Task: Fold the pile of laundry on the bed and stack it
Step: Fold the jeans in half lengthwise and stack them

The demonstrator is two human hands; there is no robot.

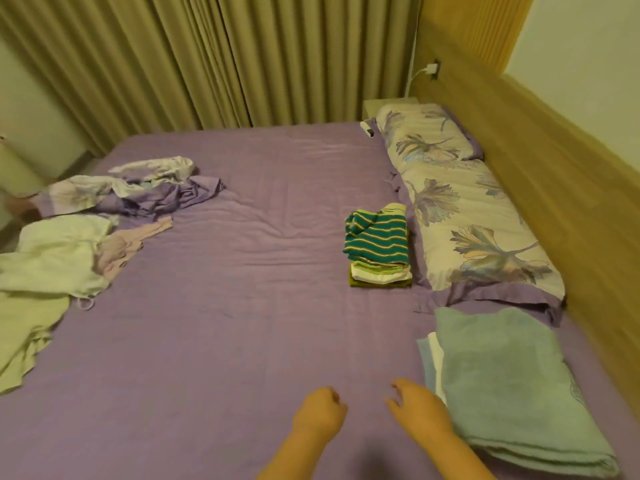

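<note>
both hands hover low over the purple bed sheet (pixel 242 306), holding nothing. the left hand (pixel 320 408) has its fingers curled in toward the palm; the right hand (pixel 414 400) is looser, fingers half bent and spread a little.

the unfolded laundry pile (pixel 104 216) lies far off to the left and ahead of the hands, well apart from both. it stretches roughly front to back along the bed's left edge: pale green and white pieces nearer, lilac and floral ones beyond. the left hand is the nearer of the two, so i'd judge the next reach goes out and leftward across the bare middle of the sheet, probably with a lean.

just beside the right hand, to its right, sits a folded light blue towel (pixel 502 386). ahead and to the right is a small folded stack (pixel 379 251) topped by a green striped piece, set against floral pillows (pixel 460 209). the sheet is soft and lightly wrinkled. pleated curtains (pixel 207 64) hang beyond the bed, and a wooden headboard (pixel 554 150) runs along the right.
</note>
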